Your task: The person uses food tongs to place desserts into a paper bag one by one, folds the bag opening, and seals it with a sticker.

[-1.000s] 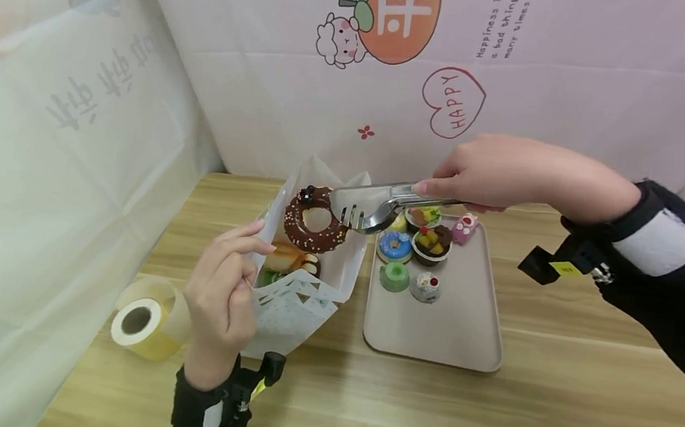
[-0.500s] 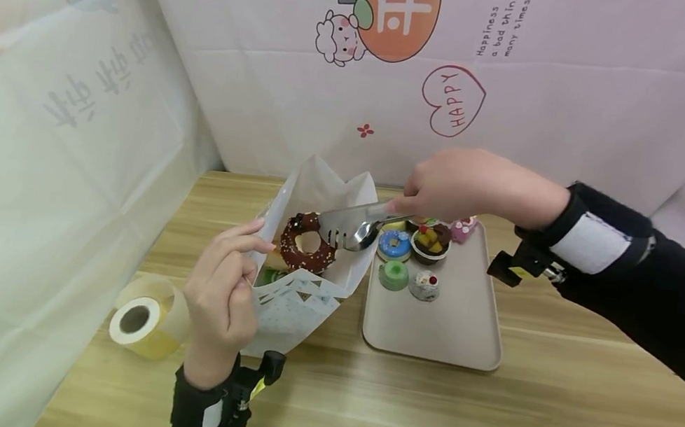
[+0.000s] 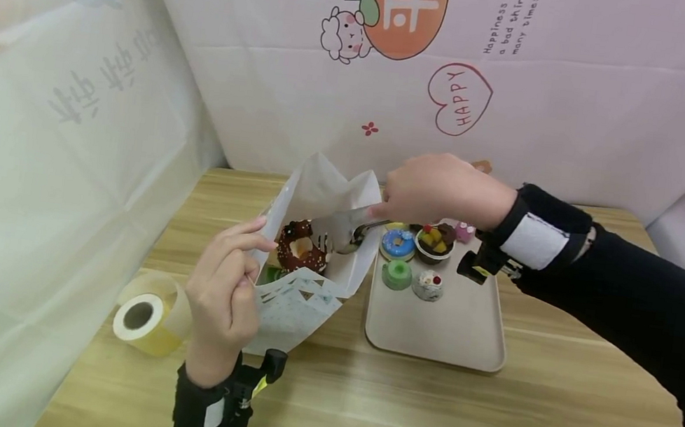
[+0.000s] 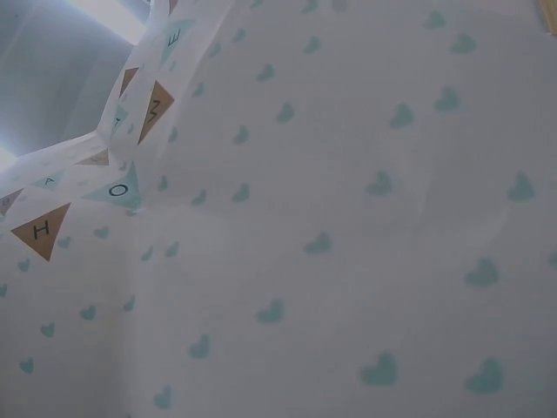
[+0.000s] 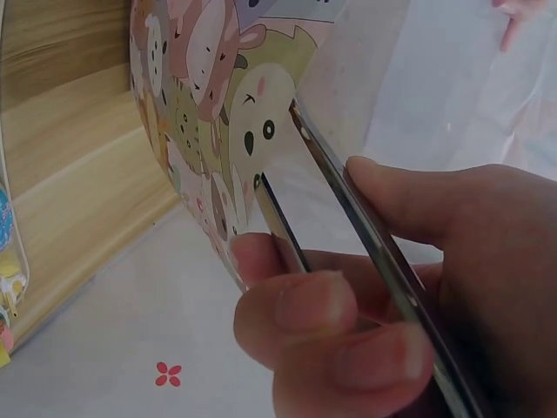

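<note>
In the head view my left hand (image 3: 224, 292) pinches the left edge of a white paper bag (image 3: 292, 324), which stands with its mouth spread. The bag's heart-printed side (image 4: 348, 287) fills the left wrist view. My right hand (image 3: 430, 190) grips metal serving tongs (image 3: 339, 231), whose tips reach into the mouth. At those tips, a chocolate-glazed donut (image 3: 302, 260) with sprinkles lies inside the bag, its lower part hidden by the front wall. Something green (image 3: 273, 274) shows beside it. Fingers and thumb wrap the tongs' arms (image 5: 383, 252) in the right wrist view.
Right of the bag is a beige tray (image 3: 430, 333) with a blue donut (image 3: 398, 246), a green cake (image 3: 397, 275), a white cake (image 3: 428, 286) and a fruit cup (image 3: 435, 244). A tape roll (image 3: 162, 339) lies at the left. Printed cloth (image 3: 255, 91) walls the back.
My right hand has moved left and down with the tongs, lowering the chocolate donut deeper into the bag. My left hand stays at the bag's edge.
</note>
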`<control>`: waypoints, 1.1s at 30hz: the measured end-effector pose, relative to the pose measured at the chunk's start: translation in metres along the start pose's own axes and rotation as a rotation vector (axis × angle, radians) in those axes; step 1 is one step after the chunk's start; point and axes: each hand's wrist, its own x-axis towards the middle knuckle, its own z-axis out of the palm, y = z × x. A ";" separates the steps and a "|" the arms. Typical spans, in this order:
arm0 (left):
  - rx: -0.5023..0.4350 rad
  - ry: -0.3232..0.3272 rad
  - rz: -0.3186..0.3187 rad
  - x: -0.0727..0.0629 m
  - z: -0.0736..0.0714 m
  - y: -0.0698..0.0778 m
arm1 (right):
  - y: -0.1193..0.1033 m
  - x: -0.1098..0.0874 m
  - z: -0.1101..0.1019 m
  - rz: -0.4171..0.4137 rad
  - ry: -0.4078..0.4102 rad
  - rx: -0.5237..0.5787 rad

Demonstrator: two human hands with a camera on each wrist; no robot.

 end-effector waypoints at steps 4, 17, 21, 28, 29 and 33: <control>-0.003 -0.002 0.008 0.000 0.002 0.000 | -0.004 0.004 0.005 0.024 0.025 -0.001; 0.020 0.035 0.008 -0.005 0.008 0.005 | -0.007 0.005 0.011 0.055 0.021 0.039; 0.033 0.058 0.001 -0.008 0.008 0.007 | -0.007 -0.001 0.009 0.072 0.006 0.091; 0.025 0.059 -0.004 -0.007 0.009 0.007 | 0.006 -0.023 0.006 0.102 0.004 0.163; 0.024 0.058 -0.003 -0.006 0.009 0.006 | 0.009 -0.028 0.007 0.106 0.017 0.179; 0.022 0.055 0.004 -0.004 0.011 0.006 | 0.023 -0.045 0.020 0.055 0.133 0.220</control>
